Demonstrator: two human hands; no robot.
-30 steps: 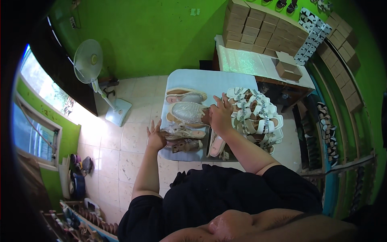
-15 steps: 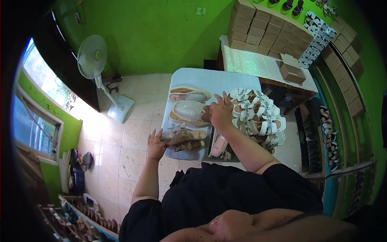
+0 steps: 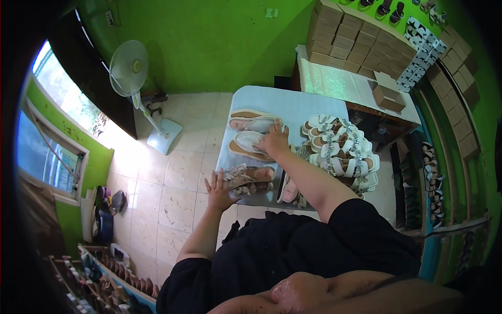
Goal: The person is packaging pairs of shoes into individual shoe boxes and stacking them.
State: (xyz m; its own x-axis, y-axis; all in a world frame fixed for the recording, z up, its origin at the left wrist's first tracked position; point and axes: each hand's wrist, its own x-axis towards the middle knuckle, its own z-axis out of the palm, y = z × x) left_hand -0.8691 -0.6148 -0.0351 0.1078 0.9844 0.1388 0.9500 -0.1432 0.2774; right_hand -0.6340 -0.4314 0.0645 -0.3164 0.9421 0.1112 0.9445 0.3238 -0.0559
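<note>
Right hand touches crosswise silver shoe; toe left.

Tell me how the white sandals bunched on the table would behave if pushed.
The white sandals overlap closely, so pushing one would probably shift its neighbours. Their open, strappy uppers suggest they may flex a little. The bunch reaches the right edge of the table, so a rightward shove could well drop some.
</note>
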